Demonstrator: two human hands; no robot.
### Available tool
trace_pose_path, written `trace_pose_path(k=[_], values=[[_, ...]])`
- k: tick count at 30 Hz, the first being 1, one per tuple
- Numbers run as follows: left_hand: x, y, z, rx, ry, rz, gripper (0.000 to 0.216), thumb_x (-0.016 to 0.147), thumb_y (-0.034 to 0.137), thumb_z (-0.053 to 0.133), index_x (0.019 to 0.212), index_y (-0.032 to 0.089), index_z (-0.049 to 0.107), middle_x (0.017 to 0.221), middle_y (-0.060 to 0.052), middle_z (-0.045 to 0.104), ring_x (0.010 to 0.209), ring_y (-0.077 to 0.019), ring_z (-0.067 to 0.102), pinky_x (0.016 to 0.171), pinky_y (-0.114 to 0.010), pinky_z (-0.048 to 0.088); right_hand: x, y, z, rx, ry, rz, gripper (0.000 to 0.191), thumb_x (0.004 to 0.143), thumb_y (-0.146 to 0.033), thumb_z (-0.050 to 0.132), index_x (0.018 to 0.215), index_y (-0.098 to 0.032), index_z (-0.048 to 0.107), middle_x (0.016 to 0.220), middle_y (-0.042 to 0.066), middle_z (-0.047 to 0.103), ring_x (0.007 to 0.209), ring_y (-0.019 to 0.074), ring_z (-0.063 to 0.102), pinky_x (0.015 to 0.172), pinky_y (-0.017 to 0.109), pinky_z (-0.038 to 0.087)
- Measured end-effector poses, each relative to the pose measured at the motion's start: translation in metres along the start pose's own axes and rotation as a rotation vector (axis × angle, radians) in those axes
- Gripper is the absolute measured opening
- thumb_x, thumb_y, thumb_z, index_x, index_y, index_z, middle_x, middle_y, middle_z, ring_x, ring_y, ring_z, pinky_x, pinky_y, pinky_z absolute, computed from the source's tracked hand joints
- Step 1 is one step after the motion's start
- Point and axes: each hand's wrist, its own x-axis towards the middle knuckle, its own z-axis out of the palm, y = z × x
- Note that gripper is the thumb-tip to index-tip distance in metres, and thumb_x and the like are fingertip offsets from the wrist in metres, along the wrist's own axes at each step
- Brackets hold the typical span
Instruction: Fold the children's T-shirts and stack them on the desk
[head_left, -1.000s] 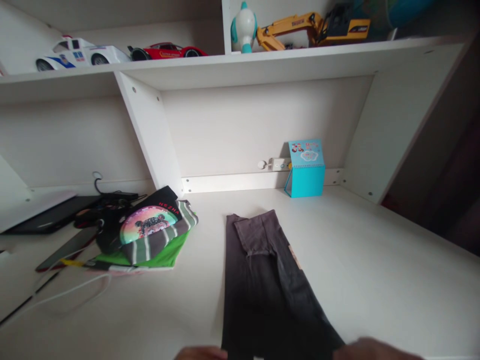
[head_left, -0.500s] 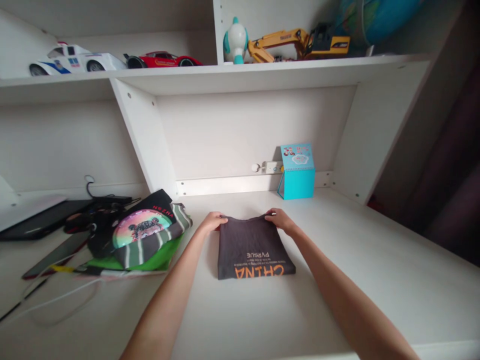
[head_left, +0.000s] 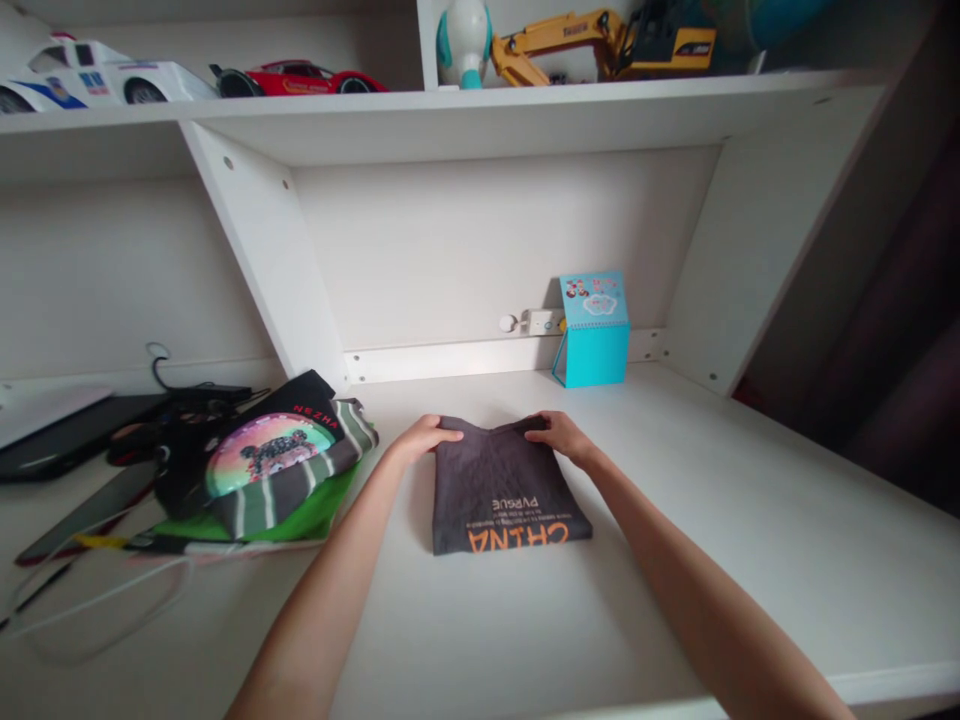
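Observation:
A dark grey T-shirt [head_left: 499, 480], folded into a near rectangle, lies on the white desk [head_left: 465, 630]. Its orange "CHINA" print appears upside down along the near edge. My left hand [head_left: 427, 437] pinches the far left corner, thumb on top and fingers underneath. At the far right corner my right hand [head_left: 559, 435] grips the cloth the same way. Between the hands the far edge of the shirt dips slightly in the middle.
Left of my arm lies a pile of clothes [head_left: 277, 460] beside cables and a black laptop-like item [head_left: 82, 435]. A turquoise desk calendar [head_left: 595, 350] stands behind the shirt, near a wall socket [head_left: 545, 321]. Toy vehicles, including a yellow excavator [head_left: 600, 45], sit on the shelf above.
Both thumbs have moved further in over the shirt's far corners, and its far edge has risen and now sags more in the middle. The camera view has tilted down slightly.

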Motion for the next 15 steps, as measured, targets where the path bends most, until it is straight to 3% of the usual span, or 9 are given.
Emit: trace_pose_path(k=[4, 8, 12, 15], values=[[-0.001, 0.003, 0.002, -0.13, -0.046, -0.001, 0.032, 0.056, 0.021, 0.074, 0.086, 0.01, 0.066, 0.084, -0.009, 0.069, 0.077, -0.0193, 0.063, 0.073, -0.029, 0.048, -0.004, -0.009, -0.002, 0.034, 0.035, -0.025, 0.025, 0.06, -0.031, 0.06, 0.079, -0.015, 0.056, 0.063, -0.002, 0.058, 0.059, 0.0119, 0.054, 0.052, 0.022, 0.041], [0.0, 0.001, -0.002, -0.171, -0.053, 0.079, 0.032, 0.066, 0.024, 0.067, 0.094, 0.01, 0.062, 0.087, -0.012, 0.068, 0.078, -0.0191, 0.064, 0.073, -0.03, 0.049, -0.004, -0.014, -0.001, 0.009, 0.09, -0.059, 0.028, 0.071, -0.037, 0.052, 0.091, -0.017, 0.051, 0.074, -0.001, 0.061, 0.066, 0.013, 0.057, 0.058, 0.023, 0.045], [0.011, -0.015, -0.004, 0.269, 0.231, 0.173, 0.028, 0.074, 0.018, 0.058, 0.101, 0.01, 0.058, 0.093, -0.011, 0.066, 0.083, -0.0186, 0.063, 0.075, -0.03, 0.048, 0.002, -0.005, 0.006, -0.148, 0.204, -0.05, 0.027, 0.074, -0.028, 0.049, 0.098, -0.015, 0.05, 0.084, 0.006, 0.063, 0.077, 0.017, 0.059, 0.071, 0.03, 0.046], [0.019, -0.026, -0.004, 0.495, 0.385, 0.207, 0.031, 0.07, 0.012, 0.06, 0.102, 0.011, 0.057, 0.105, -0.011, 0.061, 0.096, -0.0196, 0.058, 0.086, -0.03, 0.042, 0.007, 0.005, 0.01, -0.309, 0.286, -0.061, 0.034, 0.07, -0.019, 0.054, 0.103, -0.012, 0.052, 0.101, 0.012, 0.06, 0.095, 0.0205, 0.055, 0.087, 0.035, 0.039]])
